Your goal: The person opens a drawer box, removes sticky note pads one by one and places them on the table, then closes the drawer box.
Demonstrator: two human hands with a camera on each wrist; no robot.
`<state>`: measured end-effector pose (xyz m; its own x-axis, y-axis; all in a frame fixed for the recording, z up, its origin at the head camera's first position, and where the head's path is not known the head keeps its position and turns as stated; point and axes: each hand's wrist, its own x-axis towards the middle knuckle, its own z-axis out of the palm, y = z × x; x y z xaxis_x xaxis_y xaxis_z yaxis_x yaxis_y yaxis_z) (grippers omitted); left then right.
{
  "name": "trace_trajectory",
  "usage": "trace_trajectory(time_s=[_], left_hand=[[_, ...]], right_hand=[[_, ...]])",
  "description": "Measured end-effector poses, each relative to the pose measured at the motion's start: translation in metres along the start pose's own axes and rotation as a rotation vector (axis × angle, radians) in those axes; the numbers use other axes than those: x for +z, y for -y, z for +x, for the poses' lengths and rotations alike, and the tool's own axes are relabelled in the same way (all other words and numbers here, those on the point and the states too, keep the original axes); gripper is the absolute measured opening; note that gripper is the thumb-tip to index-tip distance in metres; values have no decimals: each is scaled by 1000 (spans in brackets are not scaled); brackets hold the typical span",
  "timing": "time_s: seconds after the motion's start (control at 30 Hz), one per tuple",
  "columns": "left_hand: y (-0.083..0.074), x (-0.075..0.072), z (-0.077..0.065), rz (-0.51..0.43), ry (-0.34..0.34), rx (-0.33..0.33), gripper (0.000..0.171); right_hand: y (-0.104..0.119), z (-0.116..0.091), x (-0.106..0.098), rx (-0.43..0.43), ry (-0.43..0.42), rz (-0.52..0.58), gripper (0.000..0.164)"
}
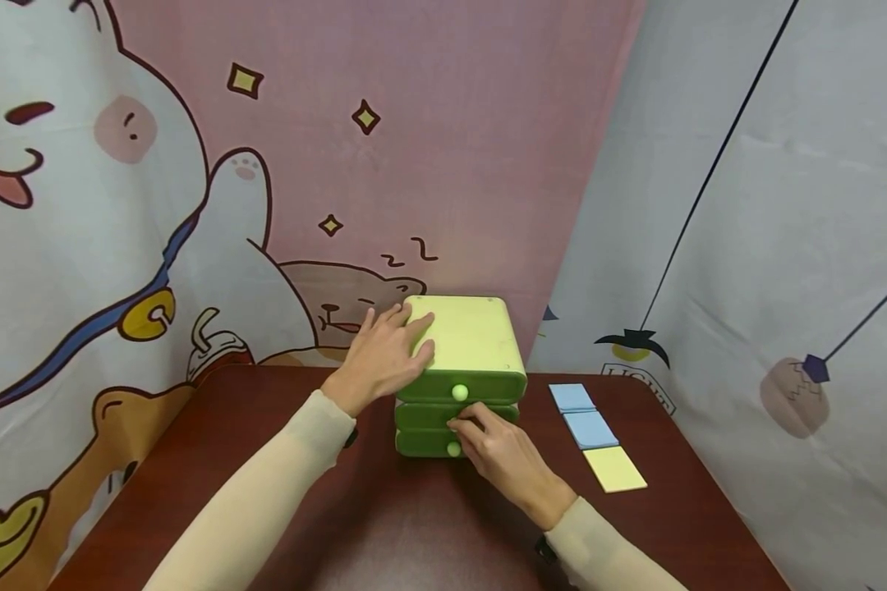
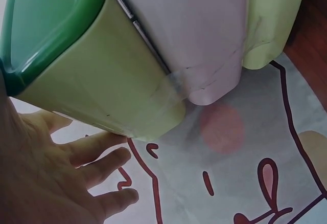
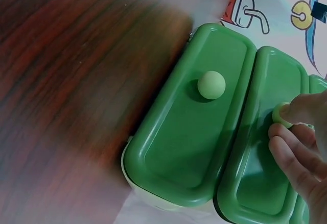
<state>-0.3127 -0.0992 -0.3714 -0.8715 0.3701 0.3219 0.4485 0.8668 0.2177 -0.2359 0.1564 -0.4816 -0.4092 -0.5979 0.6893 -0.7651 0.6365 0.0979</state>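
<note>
A small three-drawer cabinet (image 1: 466, 332) with a pale yellow top and green drawer fronts stands on the dark table. My left hand (image 1: 388, 353) lies against its top left edge with the fingers spread. In the left wrist view that hand (image 2: 76, 168) is beside the pale yellow side of the top tier (image 2: 112, 75). My right hand (image 1: 498, 451) is at the middle drawer (image 1: 414, 415), pinching its round knob (image 3: 281, 114) between thumb and fingers. All the drawers look closed. The bottom drawer's knob (image 3: 211, 85) shows beside the hand.
Right of the cabinet, two blue sticky-note pads (image 1: 590, 429) and a yellow sticky-note pad (image 1: 615, 469) lie in a slanting row on the table (image 1: 325, 509). A cartoon-printed cloth (image 1: 443, 164) hangs behind the table and along its sides.
</note>
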Motion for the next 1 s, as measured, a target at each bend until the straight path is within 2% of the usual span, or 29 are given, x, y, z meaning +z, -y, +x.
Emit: trace_trajectory(time_s=[0.63,1.0], left_hand=[[0,-2,-1,-22,34,-14,71],[-1,-1,-1,-27,27,-11,69]], right_hand=[[-4,-8,4,19,-11,3,40],[-3,-18,2,1,58,3,33]])
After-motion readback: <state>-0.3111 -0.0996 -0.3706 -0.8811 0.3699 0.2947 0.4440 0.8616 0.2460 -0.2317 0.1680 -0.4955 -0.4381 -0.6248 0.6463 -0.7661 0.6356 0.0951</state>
